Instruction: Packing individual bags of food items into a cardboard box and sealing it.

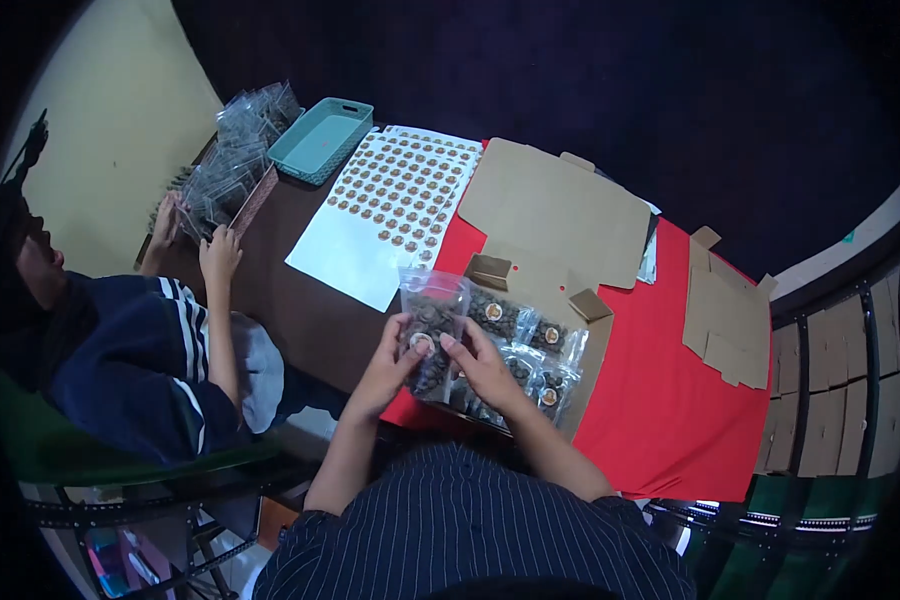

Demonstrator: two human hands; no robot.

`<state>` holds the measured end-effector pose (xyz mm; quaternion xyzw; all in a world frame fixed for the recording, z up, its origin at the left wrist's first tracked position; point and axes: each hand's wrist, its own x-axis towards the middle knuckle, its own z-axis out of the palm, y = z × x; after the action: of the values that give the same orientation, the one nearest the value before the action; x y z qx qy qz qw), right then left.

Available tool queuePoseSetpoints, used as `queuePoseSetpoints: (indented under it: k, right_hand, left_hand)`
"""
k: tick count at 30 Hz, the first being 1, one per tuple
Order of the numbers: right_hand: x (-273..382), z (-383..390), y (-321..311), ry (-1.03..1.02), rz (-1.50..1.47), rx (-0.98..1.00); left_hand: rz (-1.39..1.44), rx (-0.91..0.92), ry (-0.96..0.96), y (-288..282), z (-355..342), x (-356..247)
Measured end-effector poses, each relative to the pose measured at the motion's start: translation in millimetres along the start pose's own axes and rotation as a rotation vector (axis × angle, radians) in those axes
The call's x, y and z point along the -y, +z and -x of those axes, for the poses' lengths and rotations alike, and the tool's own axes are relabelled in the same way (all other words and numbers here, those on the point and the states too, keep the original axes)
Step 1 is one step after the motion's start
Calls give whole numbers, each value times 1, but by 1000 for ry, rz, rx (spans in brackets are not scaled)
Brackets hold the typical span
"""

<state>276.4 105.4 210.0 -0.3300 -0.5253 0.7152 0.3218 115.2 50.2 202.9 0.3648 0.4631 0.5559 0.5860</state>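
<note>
Between my two hands I hold a clear plastic pouch (432, 300) filled with small dark pieces, a round sticker on its front. My left hand (388, 366) grips its left side, the thumb beside the sticker. My right hand (482, 366) grips the right side, its thumb also on the front. Just behind and to the right, an open cardboard box (592, 372) holds several similar stickered pouches (550, 338). Its lid (560, 215) is folded back, away from me. A white sheet of round stickers (355, 240) lies on the table to the left of the box.
At the left a co-worker (140, 350) reaches into a pink basket (255, 200) heaped with clear pouches (232, 165). A teal basket (320, 140) stands beside it. A flat cardboard piece (727, 320) lies on the red cloth (660, 400). Shelved cardboard boxes (835, 345) line the right side.
</note>
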Motion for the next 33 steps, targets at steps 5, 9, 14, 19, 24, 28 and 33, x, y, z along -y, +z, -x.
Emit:
queuePoseSetpoints:
  k: [5,9,14,19,24,28,33]
  right_hand:
    - [-8,21,-9,-162,-30,-153]
    - [-14,32,-19,-141,-15,-289]
    - [10,47,-6,-130,116,-306]
    - [5,51,-18,-97,-66,-213]
    - [18,59,-13,-192,1,-171]
    - [25,67,-16,-111,-83,-101]
    - [26,72,-21,-30,-121,-48]
  left_hand:
    - [17,1,105,39,-4,19]
    - [50,58,-7,48,-4,16]
    - [24,27,84,55,-2,30]
    - [-61,72,99,64,4,12]
    - [8,163,84,60,10,11]
    - [17,183,66,57,13,13]
    - [-2,210,69,56,13,20]
